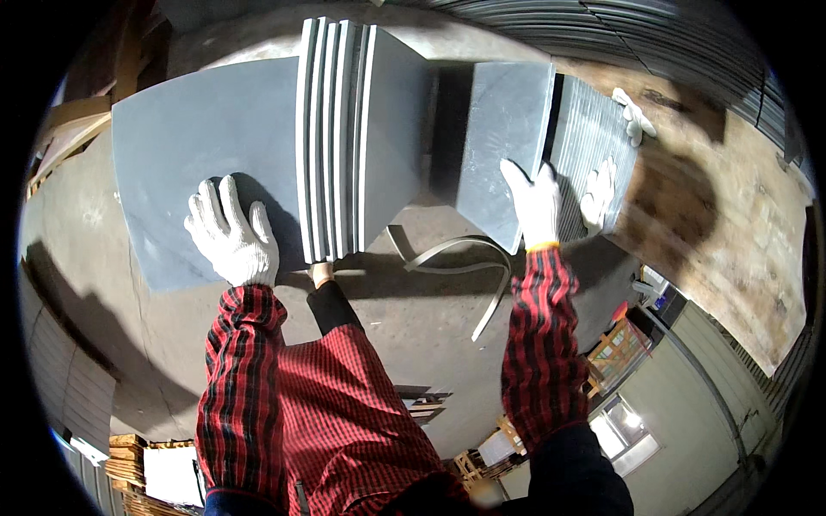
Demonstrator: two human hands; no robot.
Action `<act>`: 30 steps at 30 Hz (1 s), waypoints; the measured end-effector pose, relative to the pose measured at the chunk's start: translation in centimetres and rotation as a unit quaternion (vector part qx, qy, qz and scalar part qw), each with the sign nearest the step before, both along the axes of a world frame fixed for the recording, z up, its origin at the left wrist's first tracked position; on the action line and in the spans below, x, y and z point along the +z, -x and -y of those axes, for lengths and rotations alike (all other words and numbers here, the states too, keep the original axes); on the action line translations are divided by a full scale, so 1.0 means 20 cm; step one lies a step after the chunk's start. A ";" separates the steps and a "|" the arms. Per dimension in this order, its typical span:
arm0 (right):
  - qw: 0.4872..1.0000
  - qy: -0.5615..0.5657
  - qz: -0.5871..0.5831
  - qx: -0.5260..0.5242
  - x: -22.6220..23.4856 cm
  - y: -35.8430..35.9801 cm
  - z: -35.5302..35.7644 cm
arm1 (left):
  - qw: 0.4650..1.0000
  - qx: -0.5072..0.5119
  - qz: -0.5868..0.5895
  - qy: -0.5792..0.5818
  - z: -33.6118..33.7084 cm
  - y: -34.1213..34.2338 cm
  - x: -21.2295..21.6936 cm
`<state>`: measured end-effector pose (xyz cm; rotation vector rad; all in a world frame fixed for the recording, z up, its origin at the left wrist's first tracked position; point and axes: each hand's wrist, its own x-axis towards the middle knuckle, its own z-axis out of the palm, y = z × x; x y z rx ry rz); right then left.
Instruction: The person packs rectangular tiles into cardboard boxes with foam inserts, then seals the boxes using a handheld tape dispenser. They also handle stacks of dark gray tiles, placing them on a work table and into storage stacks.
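While my left hand [234,234] lies flat on the grey slab [202,155] and my right hand [532,202] grips the tilted tile [503,129], it could slip and chip.

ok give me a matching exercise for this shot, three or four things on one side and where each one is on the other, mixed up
Things:
1. left hand
2. right hand
3. loose strap
4. spare white glove

Places:
A. lying curled on the floor between the stacks
B. flat on the big grey sheet
C. on top of the ribbed stack at the far right
D. gripping the edge of the tilted grey sheet

Pairs: 1-B, 2-D, 3-A, 4-C
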<state>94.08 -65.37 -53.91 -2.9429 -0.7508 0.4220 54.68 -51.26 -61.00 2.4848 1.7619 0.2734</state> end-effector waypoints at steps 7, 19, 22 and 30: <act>0.956 -0.148 -0.248 -0.050 0.06 -0.03 0.06 | 0.998 0.006 -0.008 0.065 0.01 0.04 0.04; 0.934 -0.153 -0.299 -0.121 1.15 0.37 0.68 | 0.978 -0.025 0.200 0.054 0.05 -0.16 0.34; 0.942 -0.088 -0.270 -0.177 1.38 0.61 0.74 | 0.905 -0.128 0.375 0.155 0.25 -0.50 0.90; 0.961 -0.071 -0.262 0.055 1.53 1.19 1.00 | 0.768 -0.413 0.440 0.213 0.56 -0.59 1.74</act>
